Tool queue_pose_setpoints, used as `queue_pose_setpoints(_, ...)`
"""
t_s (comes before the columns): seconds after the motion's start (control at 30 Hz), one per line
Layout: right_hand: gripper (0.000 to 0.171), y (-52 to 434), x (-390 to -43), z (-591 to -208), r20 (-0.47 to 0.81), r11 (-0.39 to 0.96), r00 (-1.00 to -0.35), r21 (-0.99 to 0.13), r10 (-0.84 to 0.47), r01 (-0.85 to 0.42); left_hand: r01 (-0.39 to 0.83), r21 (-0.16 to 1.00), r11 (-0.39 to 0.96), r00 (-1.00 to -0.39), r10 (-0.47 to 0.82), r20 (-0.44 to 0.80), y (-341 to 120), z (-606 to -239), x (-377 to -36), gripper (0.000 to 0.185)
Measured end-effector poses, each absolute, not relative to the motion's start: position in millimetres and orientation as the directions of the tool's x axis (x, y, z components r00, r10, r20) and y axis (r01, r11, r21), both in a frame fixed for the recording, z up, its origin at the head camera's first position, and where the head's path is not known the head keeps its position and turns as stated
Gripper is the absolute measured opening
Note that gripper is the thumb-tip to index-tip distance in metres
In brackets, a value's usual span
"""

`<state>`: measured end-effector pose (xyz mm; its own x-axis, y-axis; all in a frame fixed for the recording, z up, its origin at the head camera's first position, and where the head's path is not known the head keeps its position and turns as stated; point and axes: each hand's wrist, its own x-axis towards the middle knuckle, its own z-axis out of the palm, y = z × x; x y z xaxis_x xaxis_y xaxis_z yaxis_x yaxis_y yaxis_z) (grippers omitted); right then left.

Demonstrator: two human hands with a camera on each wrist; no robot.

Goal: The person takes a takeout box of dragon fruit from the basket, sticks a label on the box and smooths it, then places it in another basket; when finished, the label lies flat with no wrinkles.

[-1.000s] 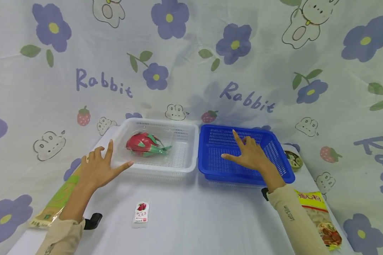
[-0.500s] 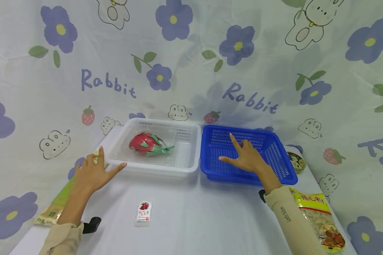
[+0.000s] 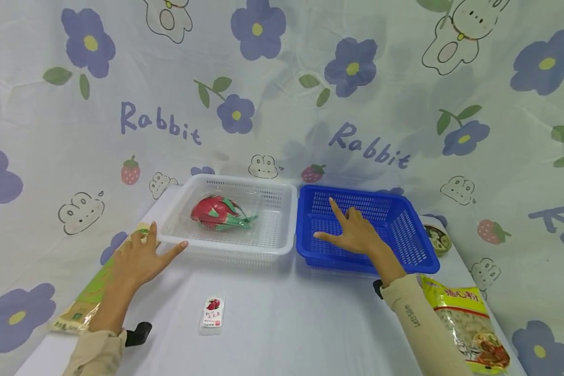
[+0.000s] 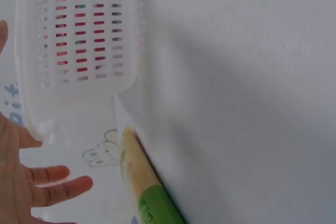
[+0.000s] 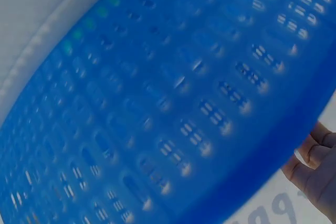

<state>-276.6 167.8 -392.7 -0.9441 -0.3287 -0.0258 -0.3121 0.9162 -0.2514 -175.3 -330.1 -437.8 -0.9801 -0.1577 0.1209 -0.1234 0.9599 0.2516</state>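
Blue basket [image 3: 404,230] under right hand [image 3: 354,235], left hand [image 3: 138,258] beside white basket [image 3: 282,219]

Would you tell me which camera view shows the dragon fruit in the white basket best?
The head view: the dragon fruit lies whole inside the white basket. The left wrist view gives only red and green glimpses through the basket's slots; the right wrist view shows none of it.
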Motion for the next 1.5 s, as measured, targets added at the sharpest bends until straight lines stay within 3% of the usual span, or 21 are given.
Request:
queue_pose_setpoints(0.27,0.11,154.8,-275.5,-395.3,-0.062,0.905,-0.939,-0.294,-0.339,-0.307,-0.137,0.268,0.954,-0.971,-0.183,0.156,-326.9,-441.2,-173.8,0.112)
queue_pose_setpoints(0.8,0.109,121.1,-280.0,-401.4,-0.095,0.896,-0.922,-0.29,-0.376,-0.336,-0.208,0.37,0.906,-0.972,-0.234,0.028,-327.9,-444.4,-174.8,0.115)
queue_pose_setpoints(1.5,0.108,73.8,-292.2,-392.6,-0.109,0.881,-0.893,-0.253,-0.436,-0.4,-0.207,0.365,0.908,-0.975,-0.222,0.001,-326.6,-439.6,-174.0,0.117)
